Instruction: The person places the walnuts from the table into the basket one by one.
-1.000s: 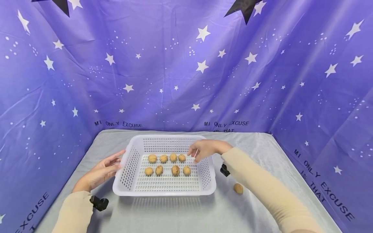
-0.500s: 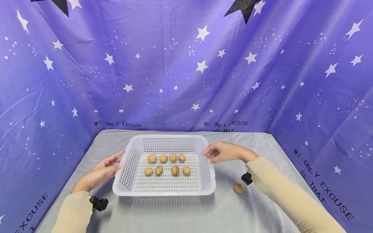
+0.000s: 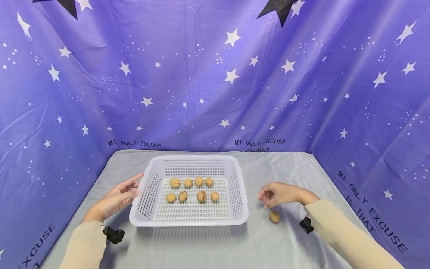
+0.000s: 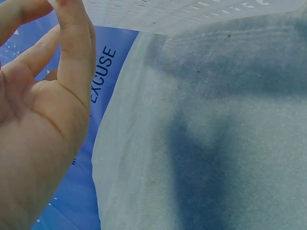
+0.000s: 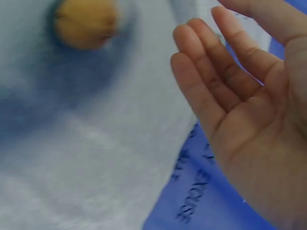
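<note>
A white perforated plastic basket [image 3: 189, 223] holds several walnuts [image 3: 201, 196] in two rows on its floor. My left hand [image 3: 112, 200] rests against the outside of the basket's left end, thumb and fingers stretched toward the rim. In the left wrist view that hand [image 4: 45, 96] shows relaxed fingers, their tips cut off by the frame's top. One loose walnut [image 3: 274, 217] lies on the cloth right of the basket. My right hand [image 3: 282, 194] hovers just behind this walnut, holding nothing. The right wrist view shows its loosely bent fingers [image 5: 199, 91] apart from the walnut [image 5: 86, 23].
Grey cloth [image 3: 188, 250] covers the table. A purple curtain [image 3: 201, 93] with white stars and lettering encloses the back and both sides. Each wrist carries a small black camera mount, on the left sleeve [image 3: 82, 243] and right sleeve [image 3: 349, 231].
My right hand has moved from above the basket's right part, out over the rim, to the right and nearer, beside the loose walnut. My left hand and the basket have stayed put.
</note>
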Tool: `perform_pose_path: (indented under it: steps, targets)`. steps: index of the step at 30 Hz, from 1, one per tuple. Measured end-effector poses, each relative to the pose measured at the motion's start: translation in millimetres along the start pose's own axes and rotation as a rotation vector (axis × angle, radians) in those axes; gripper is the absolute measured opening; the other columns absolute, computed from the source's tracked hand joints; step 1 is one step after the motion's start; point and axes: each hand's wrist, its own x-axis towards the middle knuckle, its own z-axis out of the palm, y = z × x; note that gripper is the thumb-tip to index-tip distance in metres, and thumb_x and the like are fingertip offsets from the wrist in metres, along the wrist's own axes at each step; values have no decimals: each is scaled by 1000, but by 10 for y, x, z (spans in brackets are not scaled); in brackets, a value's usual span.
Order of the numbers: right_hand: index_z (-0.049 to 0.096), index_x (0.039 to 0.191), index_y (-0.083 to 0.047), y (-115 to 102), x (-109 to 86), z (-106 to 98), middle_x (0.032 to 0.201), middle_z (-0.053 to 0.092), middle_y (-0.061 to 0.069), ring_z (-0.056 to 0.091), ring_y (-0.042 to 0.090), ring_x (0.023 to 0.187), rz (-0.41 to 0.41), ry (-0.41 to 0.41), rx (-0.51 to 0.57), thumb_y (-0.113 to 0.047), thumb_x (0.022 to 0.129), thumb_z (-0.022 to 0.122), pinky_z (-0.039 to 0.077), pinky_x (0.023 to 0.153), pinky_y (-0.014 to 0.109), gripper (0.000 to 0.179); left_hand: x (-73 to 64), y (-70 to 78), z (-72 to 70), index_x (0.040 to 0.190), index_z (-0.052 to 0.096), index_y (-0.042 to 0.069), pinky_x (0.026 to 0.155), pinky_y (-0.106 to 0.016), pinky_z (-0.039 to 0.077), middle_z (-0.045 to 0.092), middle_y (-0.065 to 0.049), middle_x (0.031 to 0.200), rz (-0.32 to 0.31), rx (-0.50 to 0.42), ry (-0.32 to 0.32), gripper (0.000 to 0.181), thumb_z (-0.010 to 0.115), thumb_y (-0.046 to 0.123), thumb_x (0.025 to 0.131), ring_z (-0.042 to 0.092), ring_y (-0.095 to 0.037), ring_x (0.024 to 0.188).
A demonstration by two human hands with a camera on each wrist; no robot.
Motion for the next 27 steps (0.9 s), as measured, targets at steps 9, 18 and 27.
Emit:
perform_pose_path:
  steps: [9, 18, 27]
  targets:
    - [68, 101, 3, 339, -192, 164, 95, 67, 8, 62, 21, 88, 47, -95, 118, -1, 76, 78, 51, 77, 24, 27, 10, -9, -8, 160, 16, 4, 95, -35, 53, 49, -15, 136, -11, 12, 10, 67, 51, -2, 102, 61, -18, 115]
    - [70, 102, 2, 350, -193, 163, 93, 68, 6, 62, 19, 86, 51, -77, 85, -2, 76, 78, 51, 76, 25, 27, 4, 20, 9, 160, 18, 5, 94, -34, 54, 46, -16, 136, -22, 29, 23, 68, 52, -1, 102, 59, -17, 116]
    - [70, 108, 0, 105, -88, -65, 96, 70, 1, 64, 19, 90, 19, -6, -13, -13, 81, 81, 53, 79, 28, 32, 0, 18, 11, 160, 16, 3, 94, -34, 53, 46, -16, 137, -9, 15, 11, 67, 51, -2, 102, 59, -16, 116]
